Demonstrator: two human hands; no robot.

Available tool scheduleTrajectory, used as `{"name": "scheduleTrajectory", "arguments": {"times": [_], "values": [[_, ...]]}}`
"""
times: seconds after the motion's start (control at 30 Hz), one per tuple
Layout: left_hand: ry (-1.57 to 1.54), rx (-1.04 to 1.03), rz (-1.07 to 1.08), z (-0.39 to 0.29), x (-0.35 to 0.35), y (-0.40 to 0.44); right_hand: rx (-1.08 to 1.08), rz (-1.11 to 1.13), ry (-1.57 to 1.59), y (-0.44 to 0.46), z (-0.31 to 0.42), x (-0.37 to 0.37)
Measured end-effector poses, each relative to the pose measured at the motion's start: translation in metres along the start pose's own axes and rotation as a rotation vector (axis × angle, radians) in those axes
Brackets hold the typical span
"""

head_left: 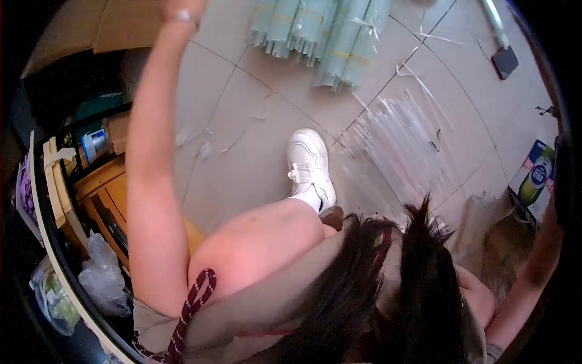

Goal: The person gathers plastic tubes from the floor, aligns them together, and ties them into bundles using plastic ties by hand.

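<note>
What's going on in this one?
A person stretches the left arm forward; the left hand is mostly cut off, so what it holds can't be told. The right hand is out of view. On the tiled floor, loose clear tubes lie near greenish bundles with yellow bands.

the left arm [151, 145] reached forward, the left hand [183, 6] partly cut off; the right arm [527, 282] extended along the right edge.

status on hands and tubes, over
Left hand cut off at top edge, grip unclear; right hand out of view. Loose clear tubes on floor. Hair hanging across view.
</note>
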State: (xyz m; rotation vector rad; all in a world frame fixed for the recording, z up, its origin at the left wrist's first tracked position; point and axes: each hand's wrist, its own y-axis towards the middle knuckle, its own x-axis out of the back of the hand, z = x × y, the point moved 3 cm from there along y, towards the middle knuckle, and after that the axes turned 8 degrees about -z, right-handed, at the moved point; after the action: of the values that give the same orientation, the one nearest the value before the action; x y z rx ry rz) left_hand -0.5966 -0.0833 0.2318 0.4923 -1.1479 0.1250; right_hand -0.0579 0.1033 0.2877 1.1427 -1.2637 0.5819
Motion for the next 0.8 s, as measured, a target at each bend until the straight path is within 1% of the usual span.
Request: {"name": "scheduleTrajectory", "arguments": {"times": [0.03,0.07,0.1,0.13,0.17,0.2,0.27,0.3,0.33,0.37,0.4,0.43,0.47,0.5,0.53,0.57,0.6,0.63,0.7,0.73,0.77,0.8], "values": [[0.107,0.054,0.294,0.025,-0.053,-0.033,-0.064,-0.035,0.056,0.001,0.013,-0.017],[0.067,-0.071,0.386,0.061,-0.130,-0.081,-0.129,-0.066,0.115,0.005,0.021,-0.026],[0.138,-0.089,0.860,0.062,-0.165,-0.135,-0.202,0.067,0.144,0.007,0.027,-0.032],[0.071,-0.089,1.017,0.066,-0.197,-0.195,-0.259,0.160,0.234,0.003,0.026,-0.042],[0.038,-0.046,1.041,0.050,-0.185,-0.242,-0.318,0.253,0.321,-0.002,0.025,-0.051],[0.011,-0.229,0.902,0.040,-0.195,-0.290,-0.349,0.264,0.338,0.001,0.054,-0.041],[-0.222,-0.064,0.732,0.010,-0.159,-0.327,-0.399,0.279,0.536,-0.016,0.050,-0.061],[-0.377,-0.027,0.820,-0.005,-0.146,-0.326,-0.386,0.255,0.588,-0.028,0.048,-0.077],[-0.460,-0.123,0.778,-0.020,-0.149,-0.332,-0.374,0.227,0.642,-0.038,0.046,-0.093],[-0.539,-0.221,0.733,-0.035,-0.142,-0.330,-0.373,0.257,0.658,-0.044,0.043,-0.101],[-0.639,-0.030,0.801,-0.046,-0.144,-0.324,-0.373,0.286,0.673,-0.049,0.040,-0.110],[-0.740,0.169,0.860,-0.062,-0.128,-0.299,-0.380,0.375,0.646,-0.051,0.039,-0.113],[-0.840,0.370,0.914,-0.069,-0.125,-0.284,-0.430,0.438,0.667,-0.044,0.047,-0.107],[-1.036,0.401,0.803,-0.067,-0.156,-0.265,-0.435,0.408,0.694,-0.040,0.061,-0.101],[-0.996,0.427,0.847,-0.071,-0.119,-0.210,-0.364,0.376,0.723,-0.037,0.069,-0.101],[-1.041,0.356,0.845,-0.069,-0.095,-0.168,-0.296,0.344,0.750,-0.035,0.076,-0.099],[-1.023,0.098,0.888,-0.070,-0.063,-0.125,-0.319,0.325,0.827,-0.029,0.089,-0.089],[-0.955,-0.152,0.899,-0.080,-0.008,-0.091,-0.344,0.308,0.904,-0.016,0.110,-0.071],[-0.967,-0.313,1.115,-0.117,0.088,-0.051,-0.357,0.309,1.007,0.000,0.136,-0.052],[-1.127,-0.458,0.955,-0.135,0.120,-0.048,-0.368,0.310,1.046,0.005,0.144,-0.046],[-1.255,-0.547,0.888,-0.152,0.145,-0.048,-0.389,0.308,1.081,0.010,0.148,-0.041],[-1.400,-0.594,0.868,-0.167,0.165,-0.047,-0.426,0.304,1.118,0.013,0.149,-0.039]]}}
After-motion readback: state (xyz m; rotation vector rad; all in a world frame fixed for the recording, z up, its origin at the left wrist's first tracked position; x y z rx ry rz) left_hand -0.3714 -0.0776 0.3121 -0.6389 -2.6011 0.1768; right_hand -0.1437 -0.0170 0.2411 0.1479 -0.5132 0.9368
